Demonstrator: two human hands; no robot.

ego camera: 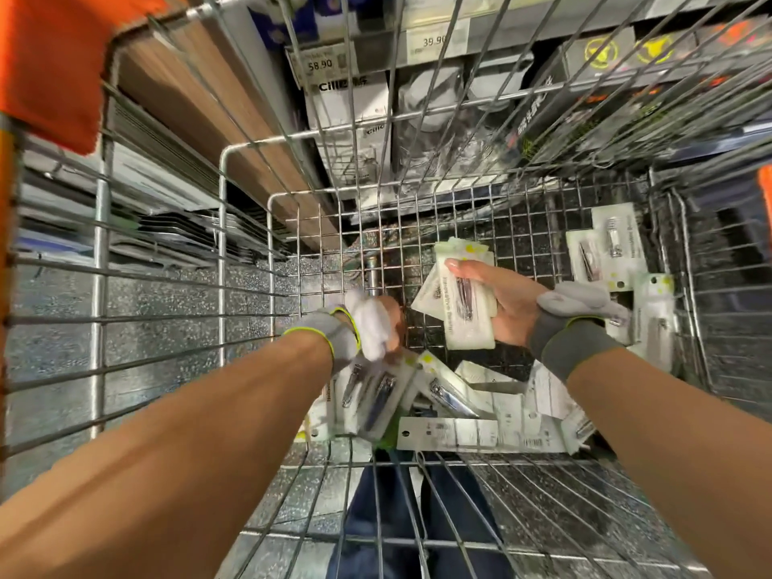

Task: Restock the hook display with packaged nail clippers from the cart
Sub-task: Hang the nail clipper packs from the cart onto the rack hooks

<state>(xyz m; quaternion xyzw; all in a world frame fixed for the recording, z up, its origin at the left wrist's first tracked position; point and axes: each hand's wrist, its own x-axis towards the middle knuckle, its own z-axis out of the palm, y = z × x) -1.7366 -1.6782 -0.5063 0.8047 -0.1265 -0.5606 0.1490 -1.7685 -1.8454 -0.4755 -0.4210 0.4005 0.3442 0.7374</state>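
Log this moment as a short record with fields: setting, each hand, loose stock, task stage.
setting: wire cart seen from above, store shelving behind it
left hand: blurred, fingers curled on a bunch of clipper packs low in the cart
right hand: palm up, holds a stack of clipper packs
loose stock: more packs lie on the cart floor, at the right and near side
task stage: collecting packs; hook display not in view
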